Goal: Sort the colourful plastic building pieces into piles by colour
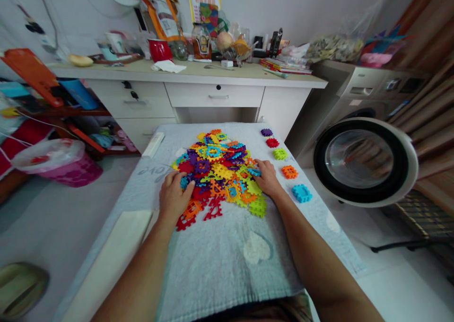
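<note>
A heap of colourful plastic interlocking puzzle pieces (222, 170) with notched edges lies on the cloth-covered table (220, 274). My left hand (174, 195) rests at the heap's left edge, thumb apart from the fingers, by a blue piece (184, 183). On the heap's right side, my right hand (266, 176) has its fingers closed on a blue interlocking piece (254, 171). Along the table's right side stands a row of pieces sorted by colour: purple (266, 132), red (272, 143), green (280, 154), orange (290, 172) and blue (301, 193).
A white box-like strip (153, 145) lies at the table's far left. Behind stands a white desk (213, 92) with jars and a red mug (159, 50). A washing machine's open round door (365, 159) juts out at right; a pink bin (67, 163) is at left.
</note>
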Available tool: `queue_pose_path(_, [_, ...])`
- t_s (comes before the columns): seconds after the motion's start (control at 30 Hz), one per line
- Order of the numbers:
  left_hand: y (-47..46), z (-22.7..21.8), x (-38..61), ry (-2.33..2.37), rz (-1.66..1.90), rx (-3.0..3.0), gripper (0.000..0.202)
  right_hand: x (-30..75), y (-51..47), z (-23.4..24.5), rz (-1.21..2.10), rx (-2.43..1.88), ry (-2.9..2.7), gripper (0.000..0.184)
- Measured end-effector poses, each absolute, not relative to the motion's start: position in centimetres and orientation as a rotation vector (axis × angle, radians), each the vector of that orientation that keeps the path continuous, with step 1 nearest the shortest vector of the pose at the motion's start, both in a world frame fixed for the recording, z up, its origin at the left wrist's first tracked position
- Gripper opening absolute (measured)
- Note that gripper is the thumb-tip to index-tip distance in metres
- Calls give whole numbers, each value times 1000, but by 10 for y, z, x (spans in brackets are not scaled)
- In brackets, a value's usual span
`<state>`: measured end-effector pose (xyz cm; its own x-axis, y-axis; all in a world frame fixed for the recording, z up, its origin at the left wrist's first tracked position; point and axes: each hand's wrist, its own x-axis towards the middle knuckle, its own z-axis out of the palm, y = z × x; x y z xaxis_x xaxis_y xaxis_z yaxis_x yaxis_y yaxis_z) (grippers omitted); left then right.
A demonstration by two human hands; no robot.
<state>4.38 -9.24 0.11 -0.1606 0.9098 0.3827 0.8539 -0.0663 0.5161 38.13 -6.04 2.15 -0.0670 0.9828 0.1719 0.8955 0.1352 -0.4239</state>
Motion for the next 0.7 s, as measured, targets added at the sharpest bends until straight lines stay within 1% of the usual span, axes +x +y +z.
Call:
queue_pose_path(0.07, [-92,1,44,2090,1040,1983,43,383,-62,23,296,-1794,-2000,43])
queue_pose_path(0.13, [-92,1,44,2093,1039,1986,44,385,-62,23,321,-1745,-1990,38])
queue_pose_path(0.3, [-92,2,45,2100,1030,2002,46,392,-67,24,365,-1572,-1805,44])
queue_pose_path(0.47, [-92,2,45,2111,1001,2003,45,391,-78,41,486,-1675,-1651,49])
queue_pose_path(0.6, [-91,0,44,2118,983,2018,46,396,-87,60,590,-1705,-1635,44])
queue_pose_path(0.7, [-91,0,44,2124,987,2018,47,414,-96,72,595,-1759,-1676,42])
